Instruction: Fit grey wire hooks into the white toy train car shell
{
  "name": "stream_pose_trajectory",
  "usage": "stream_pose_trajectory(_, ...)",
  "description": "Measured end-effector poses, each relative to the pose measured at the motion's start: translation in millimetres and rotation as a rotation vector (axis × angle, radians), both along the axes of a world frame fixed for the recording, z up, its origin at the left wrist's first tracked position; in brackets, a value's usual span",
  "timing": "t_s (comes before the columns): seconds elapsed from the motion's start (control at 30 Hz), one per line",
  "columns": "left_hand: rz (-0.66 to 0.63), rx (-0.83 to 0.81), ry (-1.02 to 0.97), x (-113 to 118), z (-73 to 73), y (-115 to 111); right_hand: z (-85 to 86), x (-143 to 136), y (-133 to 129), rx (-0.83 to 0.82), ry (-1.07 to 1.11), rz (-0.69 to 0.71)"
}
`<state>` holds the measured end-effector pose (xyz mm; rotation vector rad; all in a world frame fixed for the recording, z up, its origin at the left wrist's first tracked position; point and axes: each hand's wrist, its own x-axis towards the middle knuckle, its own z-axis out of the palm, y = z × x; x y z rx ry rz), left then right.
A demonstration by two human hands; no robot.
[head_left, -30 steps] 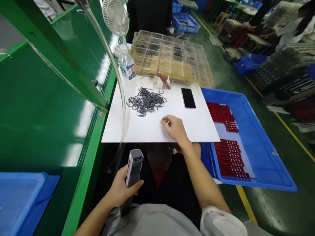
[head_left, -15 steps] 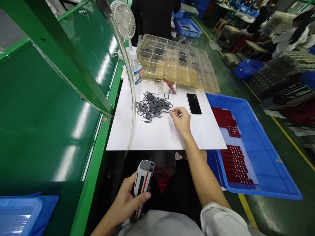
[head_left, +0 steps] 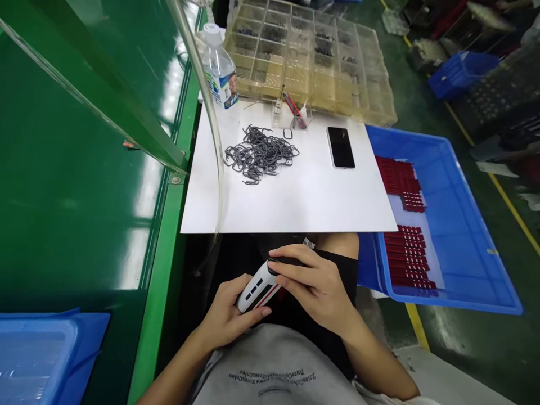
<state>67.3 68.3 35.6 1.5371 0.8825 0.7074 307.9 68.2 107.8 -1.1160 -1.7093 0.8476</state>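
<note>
Left hand (head_left: 225, 315) fingers curled snug around the lower end of a white handheld device (head_left: 258, 288), thumb lying along its underside. Right hand (head_left: 314, 281) fingers bent and close together, clamped over the device's dark upper end; a dark piece sits under the fingertips, what it is cannot be told. The device is held over the lap, just below the near edge of the white counter (head_left: 295, 197), not touching it. Long axis runs diagonal: low end toward the person's left and body, high end up and to the right, toward the counter. Dark slots and a red stripe show on its face.

Counts: one device, two hands on it. On the counter: one tangled pile of grey wire hooks (head_left: 259, 153), too many to count; one single loop (head_left: 287, 133) just beside the pile; one black phone (head_left: 341, 147) lying flat, long axis pointing away; one water bottle (head_left: 220, 70) upright; one small clear holder (head_left: 293, 115) with red-handled tools. Behind sits one compartment tray (head_left: 312, 62). One blue bin (head_left: 455, 225) at the right holds rows of red parts (head_left: 405, 259).
</note>
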Motion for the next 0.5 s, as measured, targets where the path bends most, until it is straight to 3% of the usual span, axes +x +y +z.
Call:
stream_pose_trajectory(0.3,-0.078,0.037,-0.056,3.3,0.0,-11.2,-7.8,14.6,-18.0,0.319,-0.195,0.098)
stream_pose_trajectory(0.5,-0.156,0.126,0.027,6.5,2.4,-16.2,4.1,25.9,-28.0,0.351,-0.331,0.152)
